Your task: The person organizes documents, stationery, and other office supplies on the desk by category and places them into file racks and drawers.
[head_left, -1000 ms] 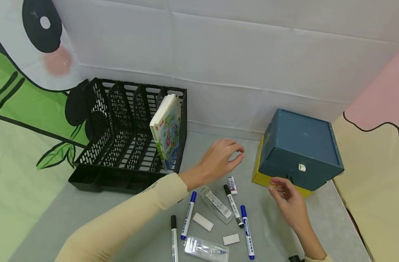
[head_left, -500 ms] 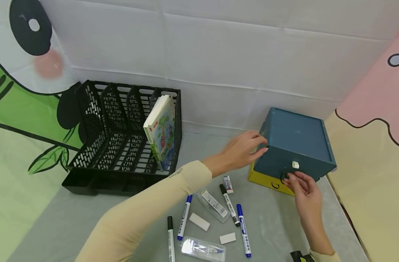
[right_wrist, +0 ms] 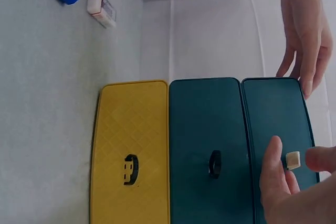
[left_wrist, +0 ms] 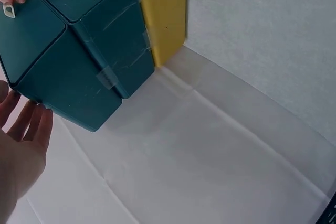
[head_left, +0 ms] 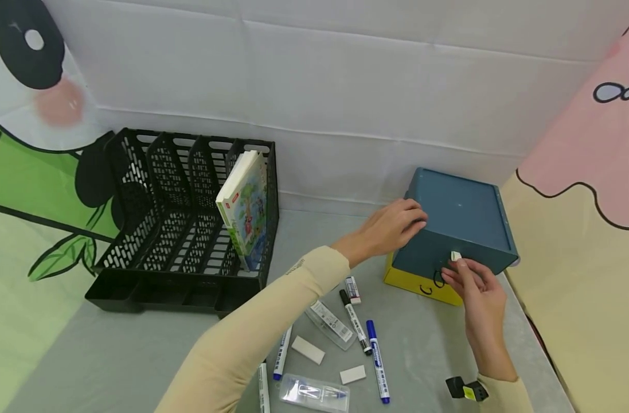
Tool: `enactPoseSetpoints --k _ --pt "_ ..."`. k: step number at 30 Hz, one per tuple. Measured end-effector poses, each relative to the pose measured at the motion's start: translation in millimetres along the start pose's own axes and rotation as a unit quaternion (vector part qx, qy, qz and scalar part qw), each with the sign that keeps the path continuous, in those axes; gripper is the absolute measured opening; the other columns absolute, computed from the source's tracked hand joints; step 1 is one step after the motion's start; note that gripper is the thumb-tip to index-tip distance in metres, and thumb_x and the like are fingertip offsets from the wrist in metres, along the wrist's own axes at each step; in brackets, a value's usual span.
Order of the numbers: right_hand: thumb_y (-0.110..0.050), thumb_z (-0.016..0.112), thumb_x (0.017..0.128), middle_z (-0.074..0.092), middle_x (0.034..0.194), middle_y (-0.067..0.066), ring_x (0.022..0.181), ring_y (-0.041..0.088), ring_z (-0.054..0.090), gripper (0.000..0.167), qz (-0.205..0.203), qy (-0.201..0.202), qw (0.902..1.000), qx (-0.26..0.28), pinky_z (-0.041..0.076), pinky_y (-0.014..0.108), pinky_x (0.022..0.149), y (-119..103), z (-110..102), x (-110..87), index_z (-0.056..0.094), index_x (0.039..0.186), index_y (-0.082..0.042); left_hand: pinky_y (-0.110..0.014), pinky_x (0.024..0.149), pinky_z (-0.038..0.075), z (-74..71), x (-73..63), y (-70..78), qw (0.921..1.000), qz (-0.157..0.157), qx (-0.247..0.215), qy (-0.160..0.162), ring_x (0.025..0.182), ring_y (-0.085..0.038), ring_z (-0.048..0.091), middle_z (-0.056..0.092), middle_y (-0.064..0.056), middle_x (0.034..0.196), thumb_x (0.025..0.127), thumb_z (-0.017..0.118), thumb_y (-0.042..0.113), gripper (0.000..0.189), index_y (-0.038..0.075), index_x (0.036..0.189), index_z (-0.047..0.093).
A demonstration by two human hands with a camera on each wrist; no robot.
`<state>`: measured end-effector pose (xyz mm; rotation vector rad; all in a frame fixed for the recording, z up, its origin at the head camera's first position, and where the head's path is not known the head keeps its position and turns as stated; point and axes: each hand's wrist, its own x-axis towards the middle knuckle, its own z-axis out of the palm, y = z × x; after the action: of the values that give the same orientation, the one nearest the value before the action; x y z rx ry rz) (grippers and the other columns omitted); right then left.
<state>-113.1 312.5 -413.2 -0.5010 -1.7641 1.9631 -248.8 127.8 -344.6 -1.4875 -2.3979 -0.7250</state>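
Note:
A small drawer unit stands at the right of the table: two dark blue drawers (right_wrist: 207, 114) above a yellow drawer (right_wrist: 134, 119). My left hand (head_left: 389, 226) rests its fingers along the top left edge of the unit, as the left wrist view also shows. Around the white knob (right_wrist: 293, 160) of the top drawer my right hand (head_left: 483, 301) has its thumb on one side and fingers on the other, with gaps visible in the right wrist view. Black ring handles (right_wrist: 215, 164) hang on the lower fronts. All the drawers look closed.
Left of the unit lie several markers (head_left: 378, 361), white erasers (head_left: 308, 350), a boxed eraser (head_left: 352, 290) and clear plastic cases (head_left: 314, 393). A black file rack (head_left: 177, 298) holding a book (head_left: 247, 215) stands at the back left, against the wall cloth.
My left hand has moved right, from above the table onto the drawer unit's edge. My right hand has risen from beside the lower handle to the white knob. The head view has shifted right.

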Motion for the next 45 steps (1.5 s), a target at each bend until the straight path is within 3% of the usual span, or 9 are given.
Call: enactPoseSetpoints --k 7,15,22,29,36,45 --pt "-0.021 0.074 0.096 0.076 0.108 0.009 0.089 0.018 0.077 0.036 -0.006 0.005 0.9997 0.024 0.059 0.028 0.076 -8.1 6.1 4.1 0.063 0.120 0.004 -0.022 0.104 0.044 0.3 3.9 -2.0 0.9998 -0.014 -0.003 -0.016 0.121 -0.019 0.058 0.064 -0.008 0.132 0.108 0.057 0.022 0.028 0.007 0.126 0.072" --pt "-0.013 0.075 0.095 0.077 0.103 0.007 0.090 0.020 0.077 0.023 0.048 -0.002 0.9945 0.093 0.060 0.032 0.078 -14.1 2.1 8.7 0.068 0.110 0.003 -0.021 0.101 0.045 -0.5 5.2 -1.8 0.9997 0.004 -0.023 -0.004 0.116 -0.019 0.060 0.065 -0.007 0.127 0.106 0.059 0.021 0.025 0.007 0.122 0.073" --pt "-0.013 0.076 0.094 0.078 0.099 0.006 0.090 0.020 0.077 0.016 0.070 -0.019 0.9933 0.090 0.059 0.033 0.080 -17.3 -2.5 9.0 0.072 0.101 0.000 -0.022 0.098 0.046 -0.9 6.4 -2.1 0.9996 0.027 0.006 -0.006 0.112 -0.018 0.060 0.066 -0.006 0.122 0.107 0.059 0.020 0.023 0.007 0.119 0.073" --pt "-0.013 0.076 0.095 0.077 0.099 0.008 0.092 0.022 0.077 0.016 0.074 -0.057 0.9911 0.094 0.058 0.033 0.082 -17.4 -12.2 2.2 0.073 0.101 0.001 -0.020 0.093 0.045 -2.8 12.1 0.0 0.9992 0.010 0.003 -0.038 0.106 -0.017 0.059 0.064 -0.005 0.117 0.107 0.058 0.024 0.024 0.008 0.116 0.072" --pt "-0.006 0.069 0.098 0.077 0.100 0.010 0.094 0.023 0.077 0.009 0.083 -0.118 0.9819 0.123 0.058 0.034 0.085 -17.6 -23.4 -4.1 0.074 0.099 0.002 -0.022 0.105 0.040 -2.2 19.1 0.5 0.9977 0.013 0.012 -0.065 0.115 -0.018 0.057 0.067 -0.004 0.123 0.107 0.057 0.026 0.027 0.009 0.121 0.073" --pt "-0.013 0.073 0.097 0.077 0.101 0.005 0.093 0.019 0.077 0.011 0.114 -0.107 0.9840 0.086 0.058 0.033 0.085 -20.3 -27.3 -16.4 0.077 0.098 -0.003 -0.019 0.108 0.037 2.1 19.8 1.0 0.9968 0.015 0.015 -0.077 0.123 -0.018 0.053 0.067 -0.001 0.129 0.109 0.054 0.025 0.029 0.011 0.126 0.072"
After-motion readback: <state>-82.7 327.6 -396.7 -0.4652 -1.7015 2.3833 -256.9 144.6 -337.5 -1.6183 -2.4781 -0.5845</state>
